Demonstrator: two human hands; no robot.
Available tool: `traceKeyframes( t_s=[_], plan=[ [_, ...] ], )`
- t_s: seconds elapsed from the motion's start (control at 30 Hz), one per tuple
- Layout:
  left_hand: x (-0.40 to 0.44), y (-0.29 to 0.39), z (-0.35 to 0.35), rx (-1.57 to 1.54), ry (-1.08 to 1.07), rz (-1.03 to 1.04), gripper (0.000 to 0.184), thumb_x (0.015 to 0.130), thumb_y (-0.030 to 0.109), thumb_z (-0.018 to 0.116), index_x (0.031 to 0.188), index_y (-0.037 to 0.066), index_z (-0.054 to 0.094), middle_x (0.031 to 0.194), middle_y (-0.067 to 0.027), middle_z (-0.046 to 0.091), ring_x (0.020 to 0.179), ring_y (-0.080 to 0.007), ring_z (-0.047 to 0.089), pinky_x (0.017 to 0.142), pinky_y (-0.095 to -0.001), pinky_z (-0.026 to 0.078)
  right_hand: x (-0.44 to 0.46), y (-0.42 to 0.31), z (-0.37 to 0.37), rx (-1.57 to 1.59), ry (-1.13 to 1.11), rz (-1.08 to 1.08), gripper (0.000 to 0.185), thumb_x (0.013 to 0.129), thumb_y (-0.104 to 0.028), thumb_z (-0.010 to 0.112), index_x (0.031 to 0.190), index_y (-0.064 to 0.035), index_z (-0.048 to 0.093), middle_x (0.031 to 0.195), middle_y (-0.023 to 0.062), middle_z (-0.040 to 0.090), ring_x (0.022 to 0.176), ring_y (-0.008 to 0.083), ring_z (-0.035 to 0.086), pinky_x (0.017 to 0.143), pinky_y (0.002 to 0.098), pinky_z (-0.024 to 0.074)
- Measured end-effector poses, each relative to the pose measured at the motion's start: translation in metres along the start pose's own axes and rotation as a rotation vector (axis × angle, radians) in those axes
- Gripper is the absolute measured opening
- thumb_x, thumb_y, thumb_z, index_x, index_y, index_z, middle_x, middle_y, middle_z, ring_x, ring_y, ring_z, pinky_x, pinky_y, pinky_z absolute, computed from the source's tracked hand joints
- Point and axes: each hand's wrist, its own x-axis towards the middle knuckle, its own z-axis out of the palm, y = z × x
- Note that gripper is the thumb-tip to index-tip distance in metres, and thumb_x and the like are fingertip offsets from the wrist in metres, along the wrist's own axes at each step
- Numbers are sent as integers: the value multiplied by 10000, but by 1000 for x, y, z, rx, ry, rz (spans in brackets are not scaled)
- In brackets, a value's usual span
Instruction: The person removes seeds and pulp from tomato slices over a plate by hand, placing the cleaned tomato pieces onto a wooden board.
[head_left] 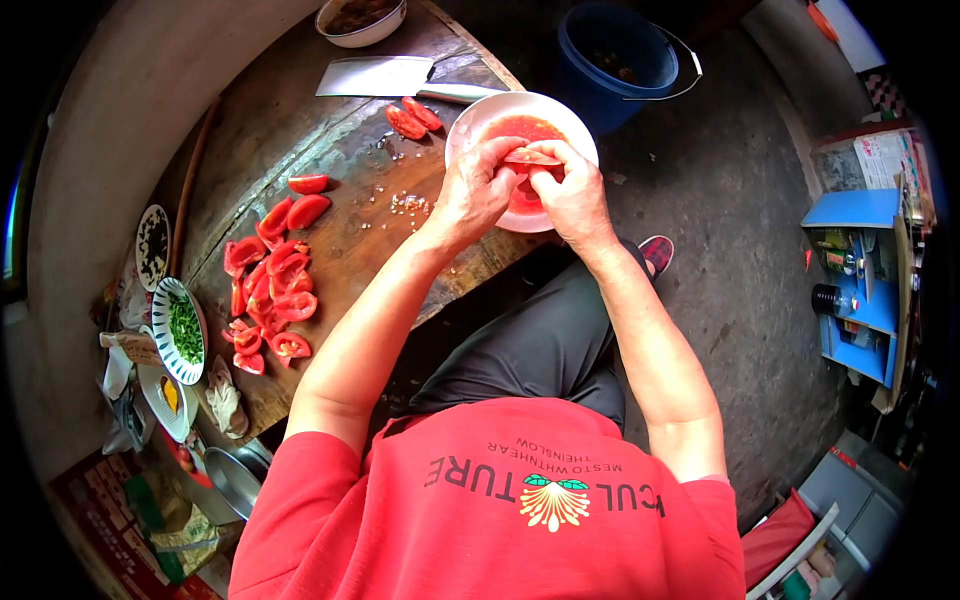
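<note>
Over a white bowl [575, 120] at the table's edge, both hands pinch a tomato wedge [533, 156]. My left hand [472, 190] grips its left end and my right hand [574, 195] its right end, thumbs pressed near the middle. Red tomato juice and pulp [515, 128] lie in the bowl beneath. Two tomato wedges [406, 122] rest on the table left of the bowl. Farther left is a heap of tomato wedges [270, 285], some opened out. A cleaver [375, 76] lies behind the bowl, its handle end close to the rim.
The wooden table [365, 235] carries wet spots and scattered seeds. Along its left side stand a plate of chopped greens [184, 325] and a plate with dark bits [153, 245]. A blue bucket [600, 40] stands beyond the bowl. Blue shelves [850, 210] are at the right.
</note>
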Motion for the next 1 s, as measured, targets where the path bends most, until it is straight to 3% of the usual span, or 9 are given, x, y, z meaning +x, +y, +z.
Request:
traceKeyframes(
  t_s=[0.13,0.2,0.33,0.47,0.67,0.73,0.87,0.97,1.0],
  plan=[
    [1,21,-16,-156,-142,-188,312,900,139,565,1163,-26,594,966,-101,672,857,-144,626,780,-289,505,0,-1,-8,156,-137,51,289,818,-110,611,1087,-6,613,989,147,667,931,214,642,861,310,490],
    [2,8,-10,-162,-94,-126,322,907,153,584,1171,-31,589,969,-99,672,864,-129,619,783,-276,504,-1,-8,-10,167,-150,77,295,854,-112,604,1127,-2,608,955,124,672,908,183,641,823,289,505],
    [2,-3,-1,-95,-29,-34,290,896,102,607,1154,-31,601,980,-102,674,869,-117,613,785,-259,505,0,-7,-3,281,-73,196,182,859,-36,596,1029,-15,657,864,71,683,770,112,640,709,233,520],
    [2,-12,2,-23,20,48,264,885,71,613,1129,-30,615,963,-94,679,855,-108,615,768,-254,509,2,-1,-1,169,-2,22,153,856,-25,603,990,-29,675,834,55,681,715,95,635,673,218,524],
    [2,-11,6,-94,46,-81,234,871,35,612,1098,-17,631,899,-73,688,816,-86,616,725,-239,511,3,-9,1,236,-9,132,137,842,-21,613,961,-31,678,830,49,682,744,101,643,690,234,528],
    [2,-12,7,-46,84,-22,213,861,27,614,1069,-8,640,876,-86,687,789,-104,630,709,-251,514,2,-12,1,251,-4,138,137,826,-9,618,948,-29,675,836,60,687,764,122,651,701,255,528],
    [5,-13,7,167,192,307,174,835,10,618,1006,8,651,838,-122,677,741,-191,660,686,-284,518,1,-12,2,-20,111,-221,163,789,32,605,928,-35,655,850,113,680,762,223,671,672,303,535],
    [1,-3,2,195,190,328,139,806,41,634,942,12,636,876,-174,660,819,-341,645,705,-370,521,-3,-21,-1,-137,182,-369,167,771,43,597,911,-40,638,856,145,664,778,293,665,674,333,538],
    [0,-2,-1,194,190,315,148,805,43,634,951,18,634,885,-168,658,817,-340,645,702,-375,522,-5,-23,-2,-165,207,-386,166,769,42,598,907,-43,635,857,149,660,785,305,661,676,339,538]
  ],
)
